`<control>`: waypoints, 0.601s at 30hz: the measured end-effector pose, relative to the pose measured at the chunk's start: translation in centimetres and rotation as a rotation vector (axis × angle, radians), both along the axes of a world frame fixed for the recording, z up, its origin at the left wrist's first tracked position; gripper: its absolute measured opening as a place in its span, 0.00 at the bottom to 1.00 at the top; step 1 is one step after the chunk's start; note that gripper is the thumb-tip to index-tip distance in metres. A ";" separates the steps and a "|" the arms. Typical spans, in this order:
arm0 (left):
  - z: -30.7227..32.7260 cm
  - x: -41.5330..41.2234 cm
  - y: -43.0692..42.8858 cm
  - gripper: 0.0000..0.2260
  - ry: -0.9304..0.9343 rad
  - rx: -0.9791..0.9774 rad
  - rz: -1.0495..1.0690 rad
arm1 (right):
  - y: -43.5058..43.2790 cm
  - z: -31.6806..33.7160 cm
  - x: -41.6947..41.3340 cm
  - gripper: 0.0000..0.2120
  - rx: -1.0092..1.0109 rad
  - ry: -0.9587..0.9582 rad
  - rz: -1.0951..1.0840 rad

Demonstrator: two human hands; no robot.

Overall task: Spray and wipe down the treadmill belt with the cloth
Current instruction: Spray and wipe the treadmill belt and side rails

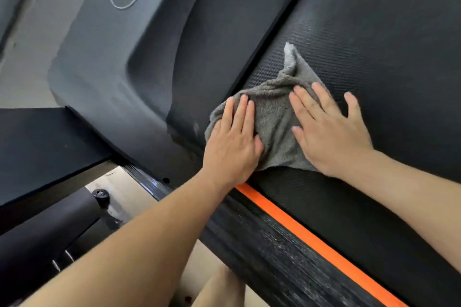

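Observation:
A crumpled grey terry cloth (274, 117) lies on the black textured treadmill belt (386, 45), at the belt's front end where it meets the motor cover. My left hand (233, 142) presses flat on the cloth's left part, fingers together. On the cloth's right part my right hand (329, 129) lies flat with fingers spread, its outer fingers resting on the belt itself. One corner of the cloth sticks up toward the far side. No spray bottle is in view.
The dark plastic motor cover (139, 62) with an oval logo rises to the left of the belt. An orange stripe (311, 239) and a ribbed black side rail (262, 252) run along the belt's near edge. A black frame bar (50, 227) and beige floor sit lower left.

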State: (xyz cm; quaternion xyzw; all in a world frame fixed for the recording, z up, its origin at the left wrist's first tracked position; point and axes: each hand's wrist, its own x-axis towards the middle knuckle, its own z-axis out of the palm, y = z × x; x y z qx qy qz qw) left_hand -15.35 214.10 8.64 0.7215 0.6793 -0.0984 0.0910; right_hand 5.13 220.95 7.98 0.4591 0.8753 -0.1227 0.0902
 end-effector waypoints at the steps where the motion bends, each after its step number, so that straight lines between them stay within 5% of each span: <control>1: -0.4 1.2 -0.3 0.31 -0.018 -0.016 0.024 | -0.2 -0.2 0.9 0.32 0.013 0.007 -0.002; 5: -0.6 8.5 -2.3 0.32 -0.111 -0.003 0.342 | -1.2 -0.3 5.0 0.29 0.077 0.028 0.078; 10: 0.4 18.2 -5.5 0.34 -0.306 -0.234 0.253 | -2.5 0.4 13.8 0.32 0.003 -0.120 0.072; 14: 1.2 14.7 -4.2 0.30 -0.242 -0.155 0.219 | -2.4 1.8 12.4 0.28 -0.046 -0.065 -0.066; 18: 1.0 6.9 -0.4 0.26 -0.181 -0.169 0.498 | -3.4 1.2 4.5 0.30 -0.040 0.142 0.053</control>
